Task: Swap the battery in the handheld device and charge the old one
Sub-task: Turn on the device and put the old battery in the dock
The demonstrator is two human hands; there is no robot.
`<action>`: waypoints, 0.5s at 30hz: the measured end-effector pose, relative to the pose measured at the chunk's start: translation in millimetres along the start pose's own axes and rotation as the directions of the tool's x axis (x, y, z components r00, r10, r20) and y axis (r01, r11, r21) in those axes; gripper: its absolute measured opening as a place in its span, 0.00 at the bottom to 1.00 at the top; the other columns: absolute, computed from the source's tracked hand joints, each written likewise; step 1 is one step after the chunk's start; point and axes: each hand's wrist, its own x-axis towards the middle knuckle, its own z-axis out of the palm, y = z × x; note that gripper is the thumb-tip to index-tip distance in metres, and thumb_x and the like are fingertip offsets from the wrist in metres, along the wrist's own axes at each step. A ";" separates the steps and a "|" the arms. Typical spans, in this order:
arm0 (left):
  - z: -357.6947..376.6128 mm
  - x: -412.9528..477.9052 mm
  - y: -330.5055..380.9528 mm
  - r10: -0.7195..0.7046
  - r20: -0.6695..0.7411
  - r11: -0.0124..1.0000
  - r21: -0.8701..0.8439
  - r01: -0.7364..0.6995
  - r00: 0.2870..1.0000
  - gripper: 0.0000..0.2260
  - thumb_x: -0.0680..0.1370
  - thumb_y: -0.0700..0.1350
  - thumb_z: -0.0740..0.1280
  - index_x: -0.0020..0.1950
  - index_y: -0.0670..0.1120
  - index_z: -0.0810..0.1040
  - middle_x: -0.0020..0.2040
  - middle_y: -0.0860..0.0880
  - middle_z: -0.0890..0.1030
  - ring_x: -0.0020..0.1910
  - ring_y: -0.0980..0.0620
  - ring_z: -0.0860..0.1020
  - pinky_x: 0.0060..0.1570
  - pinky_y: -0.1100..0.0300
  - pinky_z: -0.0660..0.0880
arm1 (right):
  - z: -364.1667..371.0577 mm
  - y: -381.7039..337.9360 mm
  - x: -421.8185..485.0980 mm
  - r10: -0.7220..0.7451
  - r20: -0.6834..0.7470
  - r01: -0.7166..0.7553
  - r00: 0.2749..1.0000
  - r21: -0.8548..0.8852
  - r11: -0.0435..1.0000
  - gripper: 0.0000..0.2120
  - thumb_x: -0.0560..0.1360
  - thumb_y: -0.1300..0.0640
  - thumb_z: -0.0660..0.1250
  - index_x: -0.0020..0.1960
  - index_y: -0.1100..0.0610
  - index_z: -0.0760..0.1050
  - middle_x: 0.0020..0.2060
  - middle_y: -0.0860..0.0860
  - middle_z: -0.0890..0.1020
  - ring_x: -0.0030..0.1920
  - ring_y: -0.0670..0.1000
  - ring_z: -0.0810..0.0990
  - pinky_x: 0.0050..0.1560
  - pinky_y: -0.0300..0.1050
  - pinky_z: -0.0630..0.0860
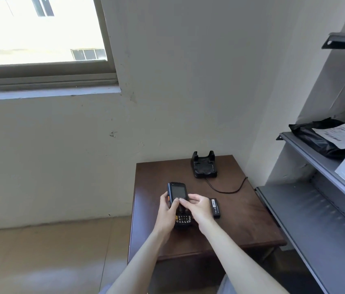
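Holding the handheld device (177, 200) in both hands above the dark wooden surface (241, 219).

My left hand (166, 211) wraps its left edge in a closed grip, thumb lying over the front, while my right hand (198, 209) comes in from the right with fingertips (181, 200) pinched narrow on the face just below the screen. The device faces up, screen away from me, keypad toward me. A loose battery (214, 207) lies flat on the surface just beside my right hand, label up. The charging cradle (204, 165) stands empty at the back of the surface, its cable (226, 187) curling off to the right. A grey metal shelf (315, 219) stands to the right, carrying a black parcel (317, 137).
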 end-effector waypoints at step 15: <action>3.5 5.6 -12.8 0.189 -0.219 0.911 0.403 -0.088 0.957 0.14 0.75 0.46 0.75 0.59 0.47 0.82 0.50 0.55 0.85 0.49 0.60 0.81 0.47 0.72 0.73 | -12.2 8.0 0.4 -0.185 -0.172 0.120 0.968 -0.332 0.936 0.14 0.69 0.59 0.79 0.54 0.59 0.84 0.44 0.50 0.87 0.45 0.46 0.84 0.41 0.29 0.73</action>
